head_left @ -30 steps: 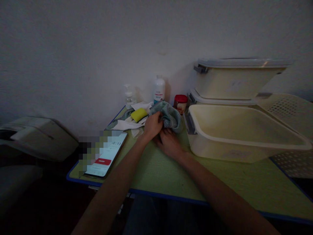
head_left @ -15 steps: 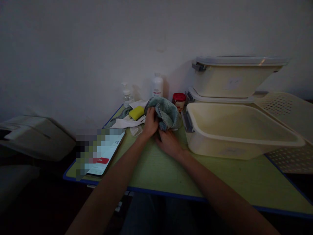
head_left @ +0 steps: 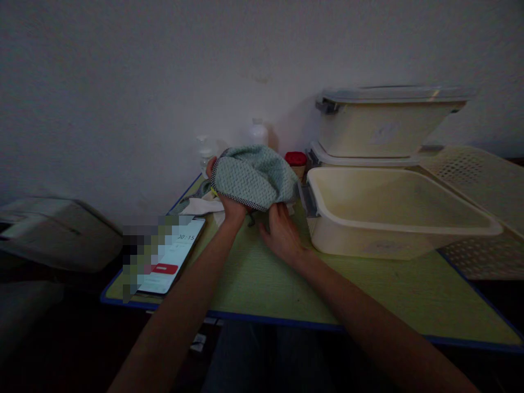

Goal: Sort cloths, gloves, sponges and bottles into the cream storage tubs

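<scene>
A grey-green cleaning cloth (head_left: 254, 177) with a dark stitched edge is bunched up between my two hands above the table. My left hand (head_left: 232, 208) supports it from the left and below, with most of the fingers hidden behind the cloth. At the cloth's lower right edge, my right hand (head_left: 282, 232) has its fingertips tucked under the fabric and its thumb held apart. Behind my left hand lie a white cloth (head_left: 200, 206) and another grey-green cloth (head_left: 201, 190), partly covered. Only a sliver of something yellow shows beside the left hand.
An open cream bin (head_left: 393, 240) stands on the right, with lidded bins (head_left: 388, 125) stacked behind it. A phone (head_left: 172, 256) lies at the left edge of the green table (head_left: 262, 284). A white bottle (head_left: 258, 132), a pump bottle (head_left: 203, 150) and a red-lidded jar (head_left: 295, 159) stand along the wall.
The cloth has spread wider and shifted left, now covering the yellow sponge. My left hand has moved left and beneath it, while my right hand stays near the same spot.
</scene>
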Available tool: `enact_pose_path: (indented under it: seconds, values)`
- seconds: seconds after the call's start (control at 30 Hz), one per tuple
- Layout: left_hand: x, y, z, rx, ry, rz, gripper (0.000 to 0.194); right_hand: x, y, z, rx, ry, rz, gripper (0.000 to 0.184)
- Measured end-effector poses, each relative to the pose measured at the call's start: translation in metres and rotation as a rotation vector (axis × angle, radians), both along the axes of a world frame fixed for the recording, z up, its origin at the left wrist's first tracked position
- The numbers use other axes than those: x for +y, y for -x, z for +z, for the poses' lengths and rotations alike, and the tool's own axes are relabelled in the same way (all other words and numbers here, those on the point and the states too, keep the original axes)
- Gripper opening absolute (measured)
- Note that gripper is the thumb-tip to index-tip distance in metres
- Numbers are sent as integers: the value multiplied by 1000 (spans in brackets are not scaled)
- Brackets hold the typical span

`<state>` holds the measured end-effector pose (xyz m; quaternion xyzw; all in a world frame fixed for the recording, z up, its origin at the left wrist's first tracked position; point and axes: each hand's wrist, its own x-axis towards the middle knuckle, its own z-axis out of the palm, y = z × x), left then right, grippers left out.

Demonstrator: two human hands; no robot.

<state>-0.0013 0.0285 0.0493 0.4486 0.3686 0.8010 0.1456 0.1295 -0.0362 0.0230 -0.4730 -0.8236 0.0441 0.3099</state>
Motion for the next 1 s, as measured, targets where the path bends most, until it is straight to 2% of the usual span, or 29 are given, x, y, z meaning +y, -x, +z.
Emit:
enact_pose_path:
  seconds: [0.1, 0.23, 0.37, 0.5, 0.6, 0.7, 0.77, 0.87, 1.0]
  values:
    - [4, 1, 8, 0, -103, 40, 37, 1, 0, -4, 161, -137, -16, 41]
    - [3, 9, 15, 141, -127, 143, 12, -1, 0, -5, 290, -299, -54, 49]
    - [-7, 14, 25, 198, -156, 166, 12, -5, -2, 2, 339, -437, -122, 37]
    - [-36, 19, 29, 295, -101, 204, 11, -13, -6, 8, 318, -539, -49, 26]
    - [-66, 23, 19, 370, -63, 273, 7, -19, -7, 12, 299, -623, 56, 19]
    - [-96, 27, 2, 573, 1, 326, 4, -24, -8, 17, 290, -687, 153, 13]
    - [-112, 28, -9, 749, 54, 292, 7, -27, -8, 20, 286, -740, 207, 8]
    - [-130, 27, -21, 926, 25, 229, 11, -28, -10, 24, 295, -809, 272, 20]
    - [-139, 23, -25, 975, -33, 208, 13, -26, -14, 27, 347, -814, 320, 28]
